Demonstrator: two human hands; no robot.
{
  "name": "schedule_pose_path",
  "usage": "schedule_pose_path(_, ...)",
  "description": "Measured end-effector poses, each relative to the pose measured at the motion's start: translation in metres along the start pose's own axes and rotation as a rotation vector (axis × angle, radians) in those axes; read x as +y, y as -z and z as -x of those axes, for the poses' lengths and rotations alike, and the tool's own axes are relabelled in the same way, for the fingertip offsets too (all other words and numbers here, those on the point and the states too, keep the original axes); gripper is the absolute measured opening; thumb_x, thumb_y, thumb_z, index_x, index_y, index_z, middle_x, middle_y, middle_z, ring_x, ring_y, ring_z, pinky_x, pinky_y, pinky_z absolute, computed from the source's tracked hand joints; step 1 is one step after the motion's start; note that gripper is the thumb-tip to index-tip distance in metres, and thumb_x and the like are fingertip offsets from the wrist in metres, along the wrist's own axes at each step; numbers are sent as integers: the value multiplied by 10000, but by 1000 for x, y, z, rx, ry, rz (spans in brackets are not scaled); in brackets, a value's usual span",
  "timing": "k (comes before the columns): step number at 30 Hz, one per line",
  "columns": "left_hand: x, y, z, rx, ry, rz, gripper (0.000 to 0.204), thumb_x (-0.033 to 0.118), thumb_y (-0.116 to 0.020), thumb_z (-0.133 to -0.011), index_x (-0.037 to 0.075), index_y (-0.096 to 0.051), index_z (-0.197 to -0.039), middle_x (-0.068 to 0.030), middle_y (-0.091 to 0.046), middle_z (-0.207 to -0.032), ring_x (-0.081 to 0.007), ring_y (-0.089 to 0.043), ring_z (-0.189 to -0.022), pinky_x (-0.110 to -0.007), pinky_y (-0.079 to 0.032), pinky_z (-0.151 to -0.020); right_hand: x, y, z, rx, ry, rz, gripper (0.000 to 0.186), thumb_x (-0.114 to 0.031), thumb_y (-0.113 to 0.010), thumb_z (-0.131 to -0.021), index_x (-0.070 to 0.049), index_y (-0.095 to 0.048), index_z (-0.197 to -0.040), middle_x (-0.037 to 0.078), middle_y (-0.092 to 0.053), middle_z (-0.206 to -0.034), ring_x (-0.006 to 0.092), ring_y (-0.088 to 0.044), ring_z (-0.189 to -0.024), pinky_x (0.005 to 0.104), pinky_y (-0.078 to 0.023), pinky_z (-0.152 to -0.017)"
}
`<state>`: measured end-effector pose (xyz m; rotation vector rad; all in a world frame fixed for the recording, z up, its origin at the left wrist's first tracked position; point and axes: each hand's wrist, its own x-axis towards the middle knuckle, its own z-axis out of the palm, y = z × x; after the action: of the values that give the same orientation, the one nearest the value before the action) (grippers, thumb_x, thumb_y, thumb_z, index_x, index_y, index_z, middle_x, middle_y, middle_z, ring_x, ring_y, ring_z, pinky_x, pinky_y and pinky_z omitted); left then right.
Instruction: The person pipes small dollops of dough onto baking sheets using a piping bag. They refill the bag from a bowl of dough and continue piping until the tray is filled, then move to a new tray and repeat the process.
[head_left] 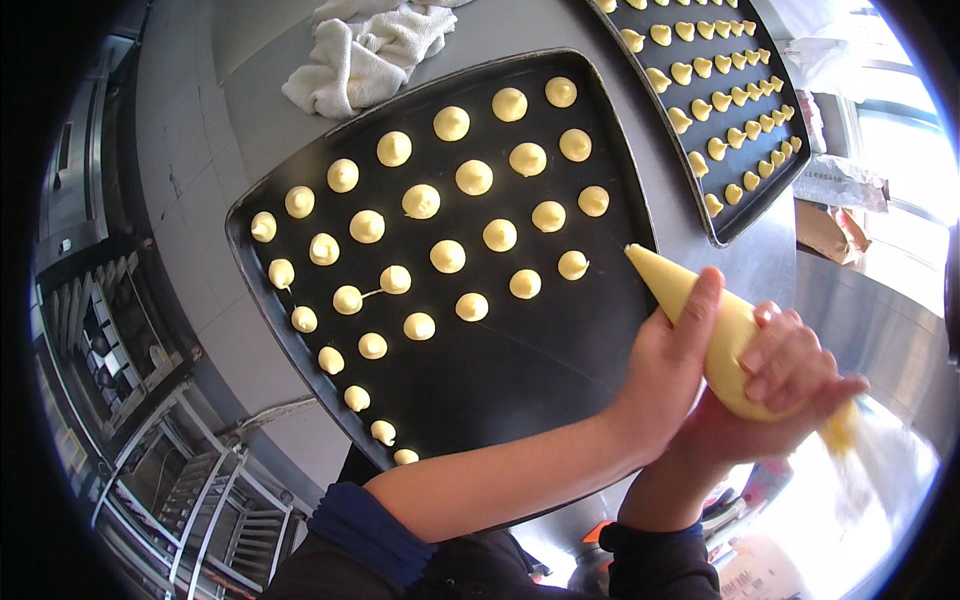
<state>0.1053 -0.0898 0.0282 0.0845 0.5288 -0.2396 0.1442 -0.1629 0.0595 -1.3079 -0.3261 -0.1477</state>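
Both my hands are closed around a piping bag (668,278) filled with pale yellow batter. My left hand (668,365) grips its middle, thumb lying along the side. Lower down, my right hand (745,432) wraps the wide end, where the clear plastic trails away behind. The bag's narrow tip points up and left, over the right rim of a black baking tray (530,375). Rows of round yellow batter mounds (447,256) sit on that tray, and a thin thread joins two of them. My left forearm crosses above its near edge and hides part of it.
A second black tray (715,120) with rows of similar mounds lies at the far right. A crumpled white towel (370,55) rests on the metal table (255,120) behind the near tray. Metal racks (200,500) stand on the floor at left. Bags (840,185) are by the window.
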Motion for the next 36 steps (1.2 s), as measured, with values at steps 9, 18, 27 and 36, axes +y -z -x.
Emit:
schedule_pose_path(9,-10,24,-24,97,119,64,573,667,-537,-1118,122,-621,-1273,1,-628,-1127,-97,-595,-1128,-296,-456,-1070,35,13,-2,155,-98,57,754,-528,-307,-1218,-164,-419,-568,37,-492,-522,161,-501,-506,365,-482,-733)
schedule_pose_path(18,-14,25,-23,99,106,59,577,668,-557,-1110,120,-618,-1278,3,-628,-1123,-88,-593,-1120,-296,-457,-1046,35,19,-1,130,-98,19,756,-538,-328,-1213,-164,-412,-561,40,-485,-507,159,-471,-478,356,-468,-712)
schedule_pose_path(27,0,10,-18,59,92,15,559,625,-563,-1127,85,-635,-1253,-20,-664,-1139,-92,-608,-1108,-306,-466,-1039,21,10,6,59,18,164,724,-639,-241,-1185,-100,-576,-838,107,-673,-899,232,-639,-848,456,-501,-949)
schedule_pose_path(36,18,-2,101,-84,44,-116,574,610,-540,-1142,56,-625,-1270,-27,-686,-1106,-69,-639,-1006,-260,-522,-896,-45,-49,60,-37,207,321,917,-873,-203,-1044,-118,-690,-1226,218,-694,-1367,388,-625,-1336,555,-433,-1203)
